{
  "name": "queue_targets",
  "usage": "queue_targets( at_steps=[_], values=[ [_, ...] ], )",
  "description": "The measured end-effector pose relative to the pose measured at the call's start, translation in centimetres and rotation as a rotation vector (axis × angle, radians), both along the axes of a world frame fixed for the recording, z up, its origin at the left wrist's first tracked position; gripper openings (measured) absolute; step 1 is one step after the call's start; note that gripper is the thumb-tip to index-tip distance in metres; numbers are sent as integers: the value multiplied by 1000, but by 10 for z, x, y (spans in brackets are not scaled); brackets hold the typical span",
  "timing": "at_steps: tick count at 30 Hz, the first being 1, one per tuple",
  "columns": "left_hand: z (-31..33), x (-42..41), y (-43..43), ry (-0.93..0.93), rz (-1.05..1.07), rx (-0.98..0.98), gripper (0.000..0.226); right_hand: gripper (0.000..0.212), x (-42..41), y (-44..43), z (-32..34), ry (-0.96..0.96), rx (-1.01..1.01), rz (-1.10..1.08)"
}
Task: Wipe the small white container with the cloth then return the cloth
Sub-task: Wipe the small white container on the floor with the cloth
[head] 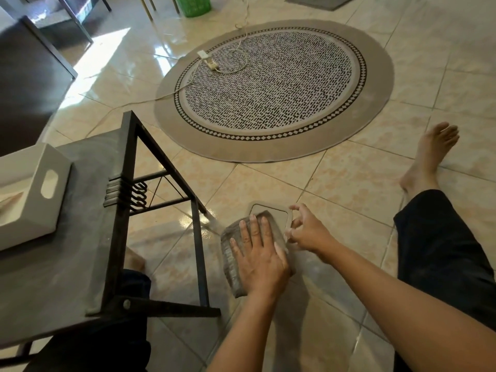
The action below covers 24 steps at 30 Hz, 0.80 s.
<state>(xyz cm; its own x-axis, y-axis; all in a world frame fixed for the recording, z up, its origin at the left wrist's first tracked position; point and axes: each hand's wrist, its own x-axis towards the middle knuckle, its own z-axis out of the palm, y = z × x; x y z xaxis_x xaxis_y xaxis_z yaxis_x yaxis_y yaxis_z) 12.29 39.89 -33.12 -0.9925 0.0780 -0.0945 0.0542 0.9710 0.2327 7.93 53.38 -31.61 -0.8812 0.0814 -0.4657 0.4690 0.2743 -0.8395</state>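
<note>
The small white container (269, 212), flat with rounded corners, lies on the tiled floor in front of me. A grey cloth (230, 260) covers its near half. My left hand (258, 255) lies flat on the cloth with fingers spread, pressing it down onto the container. My right hand (306, 230) is at the container's right edge, its fingertips pinching the rim. The part of the container under the cloth and my left hand is hidden.
A low dark table (80, 264) stands at the left with a white box (35, 189) on it. Beyond lie a round patterned rug (273, 87) with a power strip (210, 63) and cable. My leg and bare foot (429, 162) stretch out right.
</note>
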Motion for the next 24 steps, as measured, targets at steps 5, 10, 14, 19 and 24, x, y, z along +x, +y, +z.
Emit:
queue_targets(
  at_steps=[5,10,14,19,24],
  values=[
    [3,-11,-25,-16,-209,-28,67,43,-45,13,25,141,342,321],
    [7,-21,-52,-22,-389,-87,65,56,-62,19,30,26,377,617],
    [6,-22,-57,-12,-437,-102,63,61,-59,26,29,14,298,628],
    [5,-18,-40,-18,-351,-85,65,61,-52,31,26,3,234,580],
    [2,-14,-15,-25,-246,-63,66,65,-43,32,23,3,212,539]
  ],
)
